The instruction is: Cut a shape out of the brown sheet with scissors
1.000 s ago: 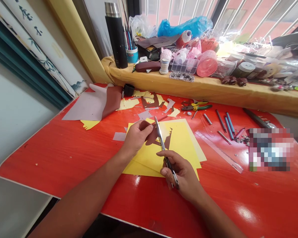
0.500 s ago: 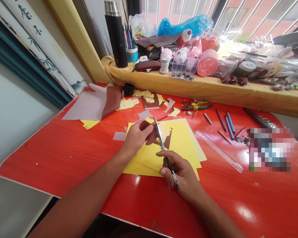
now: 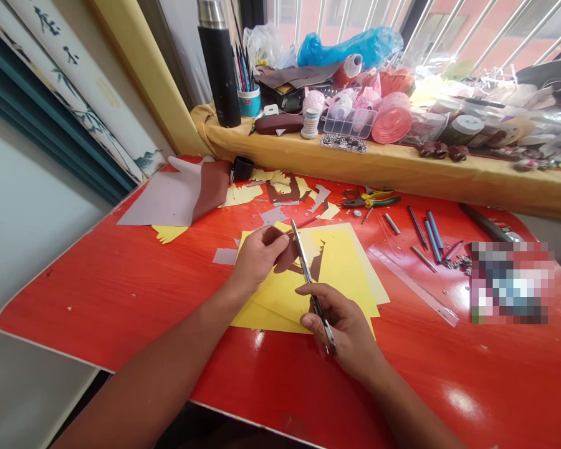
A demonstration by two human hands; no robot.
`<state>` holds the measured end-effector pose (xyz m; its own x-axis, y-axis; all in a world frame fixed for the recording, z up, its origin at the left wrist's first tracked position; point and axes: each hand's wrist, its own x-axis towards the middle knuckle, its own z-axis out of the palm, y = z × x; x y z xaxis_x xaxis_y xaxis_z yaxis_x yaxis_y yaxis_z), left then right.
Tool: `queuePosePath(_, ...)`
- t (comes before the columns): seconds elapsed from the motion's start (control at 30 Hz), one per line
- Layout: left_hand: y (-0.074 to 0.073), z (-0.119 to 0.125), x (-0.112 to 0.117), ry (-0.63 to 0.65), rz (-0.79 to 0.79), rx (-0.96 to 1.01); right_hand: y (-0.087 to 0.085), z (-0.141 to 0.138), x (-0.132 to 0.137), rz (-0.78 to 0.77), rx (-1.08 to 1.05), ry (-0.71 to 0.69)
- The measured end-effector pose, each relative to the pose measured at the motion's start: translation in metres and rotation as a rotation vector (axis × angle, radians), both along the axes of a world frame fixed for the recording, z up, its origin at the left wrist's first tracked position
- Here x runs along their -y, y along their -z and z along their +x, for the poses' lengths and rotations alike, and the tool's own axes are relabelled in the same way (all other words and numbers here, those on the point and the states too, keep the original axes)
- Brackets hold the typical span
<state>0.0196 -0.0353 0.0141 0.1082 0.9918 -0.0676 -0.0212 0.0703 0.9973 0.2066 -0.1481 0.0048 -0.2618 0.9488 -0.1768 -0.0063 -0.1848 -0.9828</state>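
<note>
My left hand point(image 3: 257, 262) pinches a dark brown cut-out piece point(image 3: 285, 262), probably leather or card, resting over yellow sheets point(image 3: 341, 274) on the red table point(image 3: 98, 312). My right hand point(image 3: 341, 327) is shut on the handles of long, narrow scissors point(image 3: 303, 262). Their blades point away from me, and the tips reach past the brown piece's edge. Whether the blades are cutting into it is hard to tell. A grey scrap point(image 3: 224, 256) lies just beyond my left hand.
Yellow and brown offcuts point(image 3: 280, 190) and a folded grey-brown sheet point(image 3: 177, 196) lie at the table's far left. To the right are pliers point(image 3: 371, 201), a clear ruler point(image 3: 414, 285), and several metal tools point(image 3: 423, 234). A cluttered yellow ledge point(image 3: 355, 165) runs along the far side.
My right hand has shifted slightly on the scissors, while my left hand and the brown piece stay almost still.
</note>
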Motion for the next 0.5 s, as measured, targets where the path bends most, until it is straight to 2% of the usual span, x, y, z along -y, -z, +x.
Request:
queuePosePath(0.13,0.0012,-0.0007,-0.0010,-0.050,-0.009,-0.025,-0.0015,-0.0001,0.0012,0.006,0.007,-0.003)
queuePosePath(0.3,0.0004,0.0000,0.0000,-0.034,-0.002,-0.002,-0.0018,-0.0004,0.0020,-0.025,0.009,-0.015)
queuePosePath(0.5,0.0010,-0.0003,-0.0009,-0.079,0.006,-0.019,-0.0025,0.0000,0.0016,-0.018,0.028,-0.010)
